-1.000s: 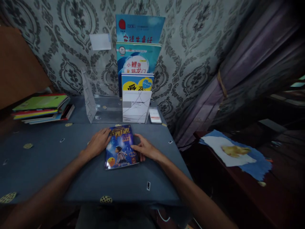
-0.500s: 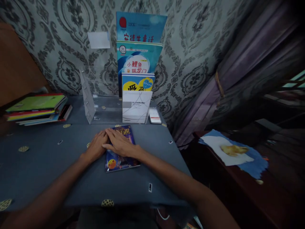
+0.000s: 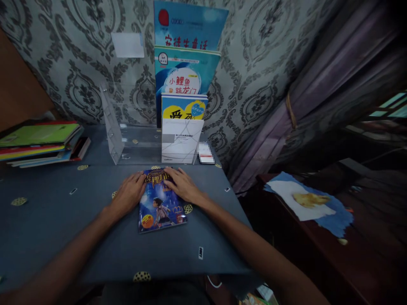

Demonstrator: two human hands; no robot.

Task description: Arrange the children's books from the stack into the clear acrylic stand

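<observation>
A blue paperback book [image 3: 159,199] with a cartoon figure on its cover lies flat on the grey-blue tablecloth [image 3: 127,254]. At its upper left edge rests my left hand [image 3: 129,191], palm down with the fingers stretched out. My right hand [image 3: 182,185] lies across the upper right part of the cover, fingers extended and the thumb pointing left. Neither hand grips the book. Just behind it stands a clear tiered rack [image 3: 140,146], with a white book [image 3: 182,143] in front of several taller blue books [image 3: 186,70].
To the left is a stack of books [image 3: 41,137]. A small white pack [image 3: 206,153] sits right of the rack. Beyond the table's right edge, a dark red surface [image 3: 346,271] bears blue and white cloths [image 3: 343,222]. A purple curtain [image 3: 273,123] hangs behind.
My right hand has moved right, off my left hand, uncovering the middle of the book's cover. The view has shifted slightly; the book stays in about the same place.
</observation>
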